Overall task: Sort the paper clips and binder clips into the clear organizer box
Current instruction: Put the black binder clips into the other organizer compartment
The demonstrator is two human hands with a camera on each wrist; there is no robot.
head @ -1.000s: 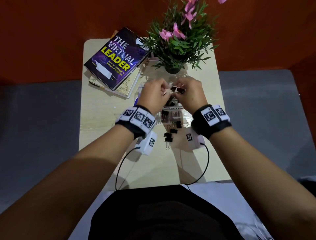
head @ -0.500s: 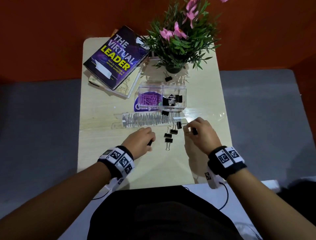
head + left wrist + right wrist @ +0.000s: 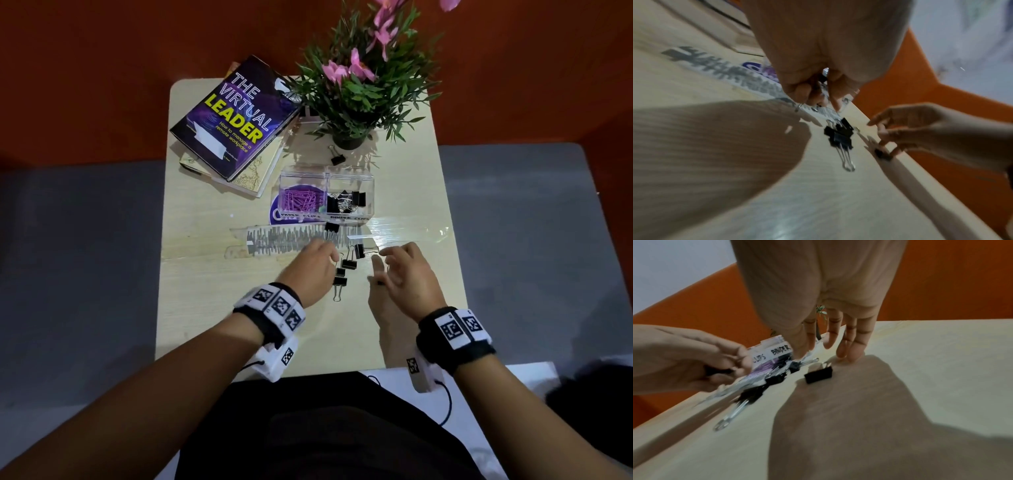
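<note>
The clear organizer box (image 3: 368, 186) stands mid-table, with purple paper clips (image 3: 299, 200) in its left compartment and black binder clips (image 3: 346, 202) in its right. Several loose binder clips (image 3: 348, 263) lie in a cluster just in front of it, and another one (image 3: 337, 159) lies by the plant pot. My left hand (image 3: 323, 260) hovers at the cluster's left edge, fingers curled round a binder clip (image 3: 715, 369) whose wire handle (image 3: 798, 107) pokes out. My right hand (image 3: 387, 263) is right of the cluster, fingers spread and nearly straight, fingertips (image 3: 851, 353) on the table. A black clip (image 3: 819, 374) lies under its palm.
A purple book (image 3: 233, 116) on other books sits at the back left, a potted plant (image 3: 356, 85) at the back centre. A clear ruler (image 3: 284, 240) lies across the table in front of the box. The table's right edge (image 3: 455, 260) is close to my right hand.
Both hands came back from over the box to the loose clips. Since half a second ago the left hand has moved up to the cluster and the right hand's fingers have spread.
</note>
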